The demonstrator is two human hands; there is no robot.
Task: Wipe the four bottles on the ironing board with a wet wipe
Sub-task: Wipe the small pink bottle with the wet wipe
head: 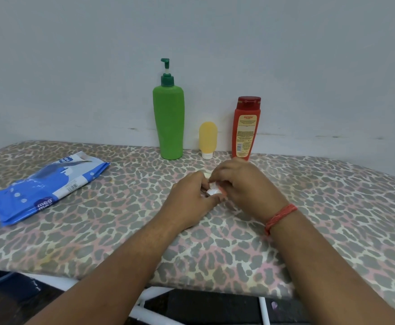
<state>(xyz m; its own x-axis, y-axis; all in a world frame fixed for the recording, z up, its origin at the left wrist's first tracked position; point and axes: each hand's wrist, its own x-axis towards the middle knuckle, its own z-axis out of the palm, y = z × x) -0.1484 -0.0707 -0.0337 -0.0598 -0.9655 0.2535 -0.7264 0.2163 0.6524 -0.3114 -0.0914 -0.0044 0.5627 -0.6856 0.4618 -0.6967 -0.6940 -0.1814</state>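
Note:
Three bottles stand by the wall on the leopard-print ironing board (309, 207): a tall green pump bottle (169, 118), a small yellow tube (207, 139) standing on its white cap, and a red bottle (245, 130). My left hand (189, 198) and my right hand (243, 186) meet in the middle of the board. Their curled fingers close on a small pale bottle (207, 175) and a white wet wipe (213, 191). An orange bit shows under my right thumb. The hands hide most of both, so which hand holds which is unclear.
A blue and white pack of wet wipes (44, 184) lies on the left of the board. A pale wall rises right behind the bottles. Below the board's near edge are its white metal legs (149, 301) and a dark floor.

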